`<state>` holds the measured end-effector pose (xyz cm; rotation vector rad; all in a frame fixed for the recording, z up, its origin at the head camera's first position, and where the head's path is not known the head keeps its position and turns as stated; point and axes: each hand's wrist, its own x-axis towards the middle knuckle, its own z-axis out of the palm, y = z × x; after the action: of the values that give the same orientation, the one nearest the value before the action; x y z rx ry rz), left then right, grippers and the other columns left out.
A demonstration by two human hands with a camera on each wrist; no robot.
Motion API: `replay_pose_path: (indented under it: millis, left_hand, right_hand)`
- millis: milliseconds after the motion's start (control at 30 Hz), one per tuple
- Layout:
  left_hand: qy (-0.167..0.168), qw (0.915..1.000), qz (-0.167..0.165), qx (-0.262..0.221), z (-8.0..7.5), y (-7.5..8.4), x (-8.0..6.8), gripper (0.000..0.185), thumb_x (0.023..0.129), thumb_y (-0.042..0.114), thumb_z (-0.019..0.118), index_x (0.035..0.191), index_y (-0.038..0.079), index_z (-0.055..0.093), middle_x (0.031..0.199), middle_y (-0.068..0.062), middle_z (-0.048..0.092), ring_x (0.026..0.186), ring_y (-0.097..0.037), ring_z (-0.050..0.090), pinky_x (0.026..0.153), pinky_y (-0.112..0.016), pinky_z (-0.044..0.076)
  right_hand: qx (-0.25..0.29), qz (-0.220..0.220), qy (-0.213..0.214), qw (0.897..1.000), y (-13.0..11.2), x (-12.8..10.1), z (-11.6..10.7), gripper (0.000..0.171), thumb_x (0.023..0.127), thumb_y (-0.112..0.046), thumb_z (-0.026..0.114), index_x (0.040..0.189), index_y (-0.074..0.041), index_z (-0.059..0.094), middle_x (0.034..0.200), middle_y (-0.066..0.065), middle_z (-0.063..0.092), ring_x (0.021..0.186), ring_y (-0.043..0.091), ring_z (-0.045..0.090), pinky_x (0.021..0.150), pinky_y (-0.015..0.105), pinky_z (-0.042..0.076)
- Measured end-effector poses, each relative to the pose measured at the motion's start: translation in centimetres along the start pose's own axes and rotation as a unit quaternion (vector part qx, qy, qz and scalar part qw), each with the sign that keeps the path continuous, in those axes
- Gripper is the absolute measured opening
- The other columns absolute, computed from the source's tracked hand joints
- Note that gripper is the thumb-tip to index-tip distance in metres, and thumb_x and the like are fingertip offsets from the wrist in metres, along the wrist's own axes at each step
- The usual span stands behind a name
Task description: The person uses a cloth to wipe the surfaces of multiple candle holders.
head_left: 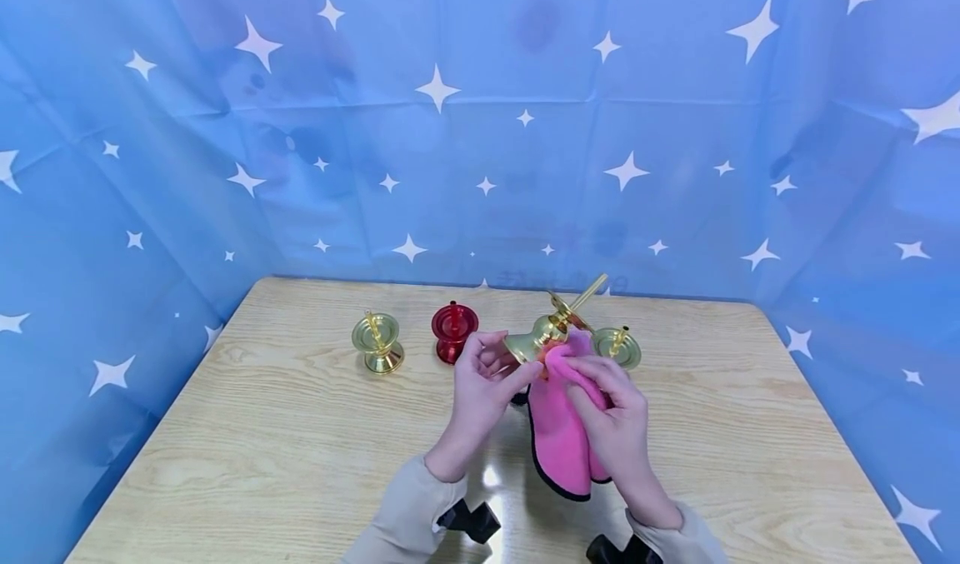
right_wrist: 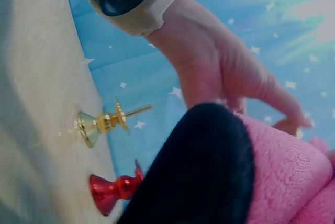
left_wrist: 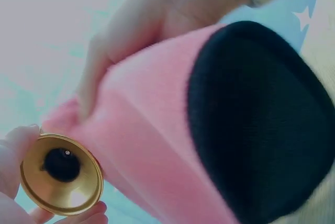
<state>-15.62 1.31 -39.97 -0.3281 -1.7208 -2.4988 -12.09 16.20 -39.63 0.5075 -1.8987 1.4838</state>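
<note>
Left grip (head_left: 482, 391) holds a tilted gold holder (head_left: 543, 333); right grip (head_left: 619, 414) pinches a pink cloth (head_left: 558, 439) against it; a red holder (head_left: 454, 333) stands on the bench (head_left: 300, 431)

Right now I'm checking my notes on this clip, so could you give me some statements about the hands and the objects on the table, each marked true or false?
1. The left hand holds a tilted gold holder. True.
2. The right hand grips a blue cloth. False: the cloth is pink.
3. The red holder stands upright on the table. True.
4. The tilted gold holder stands on the table. False: it is held up off the table.
5. Besides the tilted one, the head view shows three gold holders. False: there are two, a left gold holder and a right gold holder.
6. The cloth has a black edge. True.
</note>
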Motion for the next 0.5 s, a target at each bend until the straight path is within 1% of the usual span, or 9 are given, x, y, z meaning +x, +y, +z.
replay_pose_path:
  millis: [33,100,167,200,267,333,400,467,500]
  left_hand:
    - [0.0,1.0,-0.005,-0.006,0.0,0.1,0.0,0.046,0.074,-0.003,0.074,0.109,-0.008,0.045,0.1,-0.021,0.064,0.085,-0.014,0.064,0.077,-0.028,0.053]
    - [-0.001,0.9998,-0.014,-0.014,-0.1,0.3,0.0,0.046,0.074,-0.001,0.074,0.109,-0.008,0.045,0.1,-0.021,0.065,0.085,-0.014,0.064,0.076,-0.027,0.053]
    - [-0.004,0.9995,-0.023,-0.023,-0.1,0.4,-0.1,0.046,0.075,0.001,0.075,0.11,-0.007,0.046,0.1,-0.021,0.065,0.086,-0.014,0.064,0.075,-0.026,0.053]
    - [-0.005,0.9994,-0.026,-0.024,-0.1,0.4,-0.1,0.046,0.075,0.002,0.075,0.109,-0.007,0.046,0.1,-0.021,0.065,0.086,-0.014,0.064,0.075,-0.026,0.053]
    - [-0.01,0.9992,-0.029,-0.025,-0.2,0.5,-0.1,0.047,0.074,0.002,0.075,0.11,-0.007,0.046,0.101,-0.022,0.065,0.086,-0.014,0.064,0.075,-0.026,0.052]
    - [-0.016,0.9991,-0.034,-0.02,-0.2,0.5,-0.2,0.046,0.074,0.001,0.075,0.11,-0.007,0.046,0.101,-0.023,0.065,0.086,-0.014,0.064,0.075,-0.026,0.052]
    - [-0.022,0.9989,-0.041,-0.006,-0.2,0.5,-0.2,0.043,0.075,-0.001,0.073,0.108,-0.007,0.047,0.101,-0.025,0.065,0.084,-0.014,0.064,0.075,-0.026,0.052]
    - [-0.027,0.9986,-0.045,0.006,-0.2,0.5,-0.2,0.041,0.075,-0.003,0.072,0.108,-0.008,0.047,0.101,-0.028,0.064,0.083,-0.015,0.065,0.074,-0.026,0.053]
    - [-0.028,0.9985,-0.045,0.011,-0.2,0.5,-0.2,0.041,0.075,-0.003,0.072,0.107,-0.008,0.047,0.101,-0.028,0.064,0.084,-0.018,0.066,0.074,-0.026,0.053]
  right_hand:
    - [-0.001,0.019,-0.002,1.0,0.2,-0.1,0.0,0.029,0.074,0.021,0.062,0.098,0.008,0.068,0.096,0.008,0.067,0.093,0.009,0.058,0.073,0.013,0.046]
    - [0.001,0.076,-0.004,0.997,0.5,-0.2,0.0,0.024,0.076,0.017,0.063,0.098,0.008,0.069,0.093,0.004,0.069,0.089,0.008,0.06,0.07,0.014,0.047]
    - [0.009,0.15,-0.002,0.989,0.7,-0.3,0.1,0.021,0.078,0.013,0.065,0.098,0.007,0.069,0.091,0.0,0.069,0.082,0.008,0.062,0.068,0.016,0.049]
    - [0.018,0.191,0.003,0.981,0.8,-0.3,0.1,0.021,0.079,0.01,0.065,0.099,0.006,0.069,0.089,-0.002,0.069,0.079,0.009,0.062,0.066,0.017,0.05]
    - [0.043,0.27,0.02,0.962,1.0,0.0,0.2,0.021,0.08,0.006,0.066,0.1,0.002,0.07,0.087,-0.004,0.069,0.074,0.009,0.063,0.064,0.019,0.051]
    - [0.083,0.337,0.043,0.937,1.2,0.4,0.3,0.021,0.082,0.003,0.065,0.099,-0.007,0.072,0.087,-0.006,0.069,0.074,0.008,0.062,0.064,0.02,0.051]
    - [0.127,0.381,0.063,0.913,1.3,0.8,0.4,0.026,0.084,0.003,0.063,0.096,-0.017,0.073,0.088,-0.007,0.068,0.077,0.007,0.062,0.067,0.02,0.051]
    - [0.161,0.408,0.071,0.896,1.4,1.3,0.4,0.032,0.084,0.003,0.062,0.089,-0.026,0.073,0.09,-0.008,0.068,0.082,0.006,0.062,0.07,0.019,0.05]
    - [0.176,0.416,0.07,0.889,1.3,1.4,0.4,0.034,0.085,0.003,0.061,0.087,-0.028,0.073,0.091,-0.008,0.068,0.083,0.006,0.062,0.071,0.02,0.05]
